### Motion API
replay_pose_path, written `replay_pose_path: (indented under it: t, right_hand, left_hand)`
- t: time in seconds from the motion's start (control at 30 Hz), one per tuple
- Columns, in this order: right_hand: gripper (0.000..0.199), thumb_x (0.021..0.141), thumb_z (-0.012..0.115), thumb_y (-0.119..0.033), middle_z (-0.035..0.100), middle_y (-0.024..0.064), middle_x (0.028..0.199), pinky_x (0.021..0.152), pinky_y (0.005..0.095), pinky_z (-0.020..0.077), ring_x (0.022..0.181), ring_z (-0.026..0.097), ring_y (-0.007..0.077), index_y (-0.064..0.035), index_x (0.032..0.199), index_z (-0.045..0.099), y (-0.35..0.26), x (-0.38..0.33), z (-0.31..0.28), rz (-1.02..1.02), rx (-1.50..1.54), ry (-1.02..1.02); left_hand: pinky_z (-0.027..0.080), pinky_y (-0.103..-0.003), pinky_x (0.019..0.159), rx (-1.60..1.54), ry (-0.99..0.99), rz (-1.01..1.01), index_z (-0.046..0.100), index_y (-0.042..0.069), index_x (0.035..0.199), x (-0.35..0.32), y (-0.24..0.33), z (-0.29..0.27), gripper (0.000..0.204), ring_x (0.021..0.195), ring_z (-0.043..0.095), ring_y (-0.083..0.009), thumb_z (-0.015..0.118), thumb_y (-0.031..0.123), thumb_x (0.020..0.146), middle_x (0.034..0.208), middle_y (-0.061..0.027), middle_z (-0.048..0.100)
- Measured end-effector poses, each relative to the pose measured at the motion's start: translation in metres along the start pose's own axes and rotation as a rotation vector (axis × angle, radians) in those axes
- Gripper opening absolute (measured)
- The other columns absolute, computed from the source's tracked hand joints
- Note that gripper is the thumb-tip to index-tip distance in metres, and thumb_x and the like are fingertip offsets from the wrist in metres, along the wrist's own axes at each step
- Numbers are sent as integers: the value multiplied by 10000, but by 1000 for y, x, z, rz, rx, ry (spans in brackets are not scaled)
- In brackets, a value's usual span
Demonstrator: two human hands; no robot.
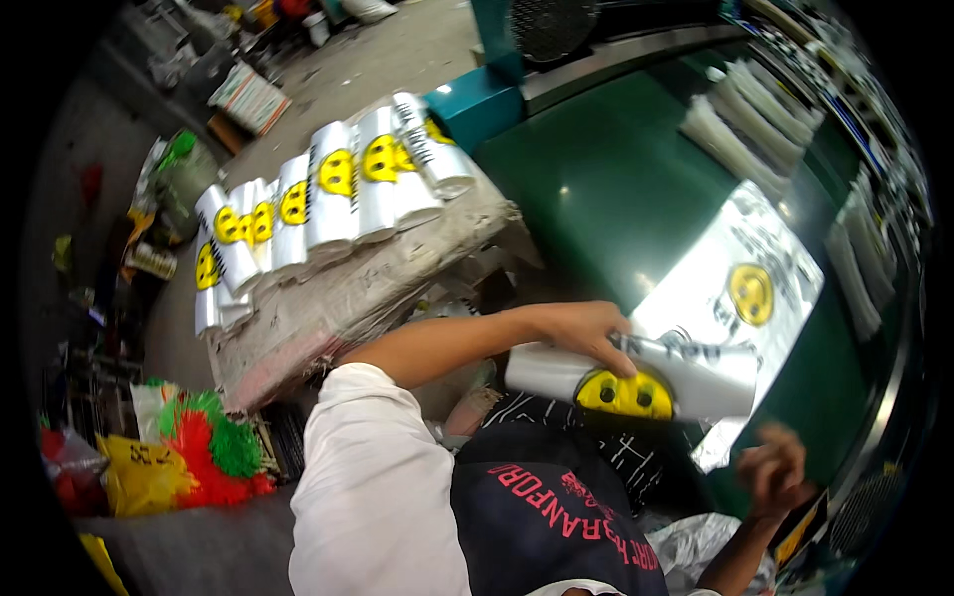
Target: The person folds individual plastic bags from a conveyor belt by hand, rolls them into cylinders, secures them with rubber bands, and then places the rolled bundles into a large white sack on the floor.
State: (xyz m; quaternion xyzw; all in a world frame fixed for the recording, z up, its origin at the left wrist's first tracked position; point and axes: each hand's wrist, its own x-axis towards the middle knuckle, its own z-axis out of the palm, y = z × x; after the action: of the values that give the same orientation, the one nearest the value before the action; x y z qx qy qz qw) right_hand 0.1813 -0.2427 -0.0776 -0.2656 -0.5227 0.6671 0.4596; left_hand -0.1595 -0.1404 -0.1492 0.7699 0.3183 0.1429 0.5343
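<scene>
My left hand (594, 336) grips a rolled bundle of white plastic bags (636, 395) from above, fingers over its upper edge. A yellow smiley face and dark lettering show on the bundle, which lies across in front of my body. Beyond it, a flat stack of the same white bags (740, 273) rests on the green machine table (596, 169), partly covered by the bundle. Off the bundle's right end, my right hand (773, 469) is raised and smeared by motion. Its fingers look bent, but I cannot make out whether anything is in them.
Several rolled white bag bundles (336, 184) lie in a row on a worn, covered stand (348, 288) at the left. Clear plastic bundles (750, 119) sit at the table's far right. Red and green plastic strands (214, 442) and a yellow bag (144, 475) are at lower left.
</scene>
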Motion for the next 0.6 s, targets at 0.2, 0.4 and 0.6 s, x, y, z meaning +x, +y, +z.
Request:
replay_pose_path:
  t: [0.2,0.4,0.6]
  right_hand:
    - [445,738,685,-154,558,176,1262,1047,389,328,1227,485,294,9,1141,589,41,77,-3,57,-1071,127]
    - [450,635,763,-87,451,196,1359,1016,440,347,1231,430,385,-7,1018,541,92,41,-67,185,-1658,140]
    - [383,645,744,-89,438,197,1367,1019,446,333,1248,406,390,-35,943,511,112,59,-80,-68,-1460,195]
  left_hand:
    - [493,-276,726,-365,1007,-481,603,39,1062,-167,-15,-114,282,833,580,-160,620,232,856,894,-68,628]
    - [477,-387,754,707,1235,-1322,582,-99,1085,-392,-111,-257,564,858,600,-261,576,426,881,989,-176,648]
    - [415,-356,955,784,1305,-340,452,34,1319,-188,-116,-201,451,1139,517,-295,556,246,935,1299,-166,498]
